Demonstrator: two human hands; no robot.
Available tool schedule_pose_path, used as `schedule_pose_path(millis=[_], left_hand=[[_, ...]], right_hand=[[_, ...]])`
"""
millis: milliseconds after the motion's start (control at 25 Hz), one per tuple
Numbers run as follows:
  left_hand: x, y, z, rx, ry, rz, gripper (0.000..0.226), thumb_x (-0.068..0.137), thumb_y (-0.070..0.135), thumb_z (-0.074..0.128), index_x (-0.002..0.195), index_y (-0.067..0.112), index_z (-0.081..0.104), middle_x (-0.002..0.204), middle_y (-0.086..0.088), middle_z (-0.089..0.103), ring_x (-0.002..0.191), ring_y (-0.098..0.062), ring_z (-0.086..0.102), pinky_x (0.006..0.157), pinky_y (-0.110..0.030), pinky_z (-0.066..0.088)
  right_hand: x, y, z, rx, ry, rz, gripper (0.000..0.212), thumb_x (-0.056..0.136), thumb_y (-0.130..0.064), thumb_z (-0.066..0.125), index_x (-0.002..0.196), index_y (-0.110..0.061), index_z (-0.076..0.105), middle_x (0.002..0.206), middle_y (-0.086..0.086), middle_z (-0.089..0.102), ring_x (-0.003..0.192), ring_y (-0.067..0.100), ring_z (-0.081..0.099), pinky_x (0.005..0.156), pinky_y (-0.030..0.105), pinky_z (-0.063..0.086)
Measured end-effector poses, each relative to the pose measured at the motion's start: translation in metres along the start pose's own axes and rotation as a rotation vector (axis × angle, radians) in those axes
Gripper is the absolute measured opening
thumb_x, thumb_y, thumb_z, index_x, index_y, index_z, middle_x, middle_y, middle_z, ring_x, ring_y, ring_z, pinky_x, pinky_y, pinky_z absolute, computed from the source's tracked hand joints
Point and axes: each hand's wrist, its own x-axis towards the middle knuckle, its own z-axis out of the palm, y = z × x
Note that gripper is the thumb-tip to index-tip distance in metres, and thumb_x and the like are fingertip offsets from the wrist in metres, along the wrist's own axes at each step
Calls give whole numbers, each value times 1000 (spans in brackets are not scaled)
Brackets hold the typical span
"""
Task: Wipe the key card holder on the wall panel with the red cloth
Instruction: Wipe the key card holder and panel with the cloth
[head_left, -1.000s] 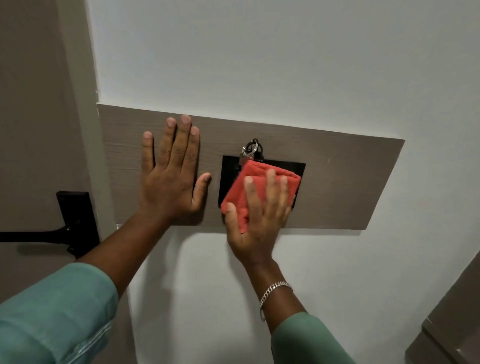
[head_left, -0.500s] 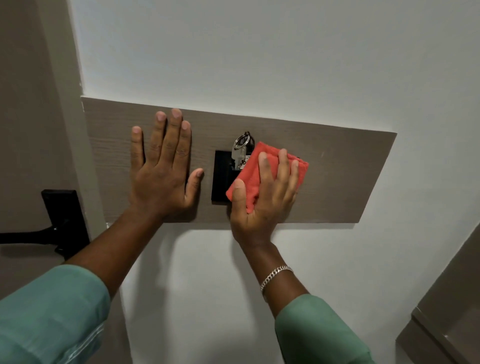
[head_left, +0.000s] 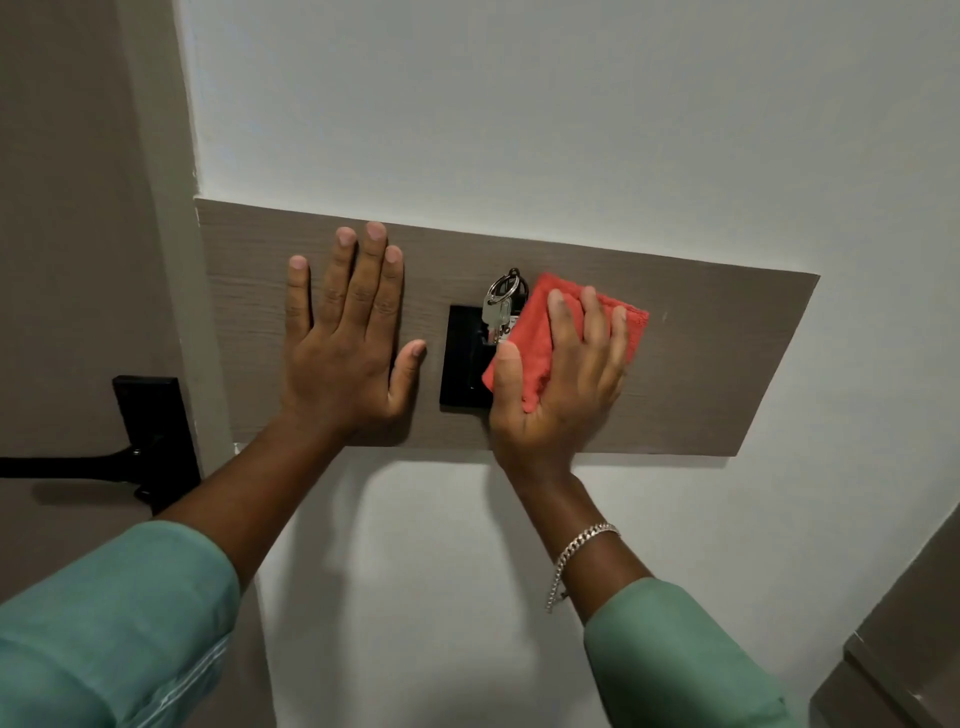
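Note:
A black key card holder (head_left: 464, 358) is set in a brown wood-grain wall panel (head_left: 727, 353). A key and key ring (head_left: 500, 306) hang from its top slot. My right hand (head_left: 561, 384) presses a folded red cloth (head_left: 540, 332) flat against the holder's right part and the panel beside it; the cloth hides that side of the holder. My left hand (head_left: 345, 343) lies flat on the panel, fingers spread, just left of the holder, holding nothing.
A black door handle and its plate (head_left: 156, 441) sit on the grey door at the left. White wall surrounds the panel. A grey-brown furniture edge (head_left: 904, 649) shows at the lower right.
My right hand has slid the red cloth to the right across the holder, uncovering its left part and the key. My left hand has stayed flat on the panel.

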Motion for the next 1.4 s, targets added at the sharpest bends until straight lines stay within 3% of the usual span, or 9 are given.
schedule_pose_path(millis=[80,280,400,600,760,880,1080,1240,1400], left_hand=[[0,0,-1,-16,-13,-4,77,94,48,35,154,4,11,161,-18,16,150,-32,8,120,-52,-3],[-1,1,-4,1,-56,-12,77,95,48,34,154,5,10,161,-18,16,150,-27,1,121,-50,-7],[0,3,-10,-41,-108,-9,78,95,49,32,154,6,5,162,-19,13,149,-23,-11,120,-50,-9],[-1,33,-45,-415,-140,-146,71,88,36,47,147,1,30,157,-25,24,149,-37,15,119,-55,11],[-17,75,-69,-665,-78,-73,38,84,28,50,115,7,55,114,-15,61,103,-30,53,83,-41,39],[-12,97,-71,-831,-131,-260,27,88,24,50,106,7,60,99,-8,63,90,-24,52,74,-40,45],[-19,125,-73,-864,-218,-477,30,89,24,54,115,10,56,105,-7,60,94,-20,54,76,-37,51],[-21,164,-94,-1204,-295,-952,43,84,8,62,122,18,45,112,-3,58,97,-18,61,77,-27,55],[-10,185,-103,-1414,-458,-1186,41,83,6,63,115,25,48,98,2,67,87,-16,66,70,-31,56]], right_hand=[[-3,-14,5,-14,6,1,55,90,-46,53,139,-23,48,151,8,46,147,30,29,114,59,30],[-22,51,-3,-200,-140,-515,63,89,-52,58,142,-30,33,148,11,38,142,36,31,105,66,38],[-11,78,-20,-233,-221,-631,62,88,-51,63,139,-28,37,147,11,37,142,37,29,104,68,39],[-11,56,-34,-170,-337,-348,65,90,-54,59,144,-28,32,158,11,32,150,34,19,112,64,30],[-3,17,-41,-145,-394,-43,85,81,-60,51,152,-27,19,165,11,10,154,30,-4,122,60,16],[4,-1,-41,-153,-433,8,79,86,-54,38,155,-23,14,166,10,3,154,31,-8,122,61,14],[-15,35,-46,-245,-550,-248,86,94,-50,44,153,-24,-13,164,11,-4,153,35,-11,123,62,10],[-15,49,-62,-204,-748,-312,99,86,-60,49,152,-21,-14,165,9,-13,151,33,-19,122,64,15],[-6,64,-100,-44,-970,-251,110,83,-28,71,153,-20,-14,164,0,-19,152,21,-21,124,58,19]])
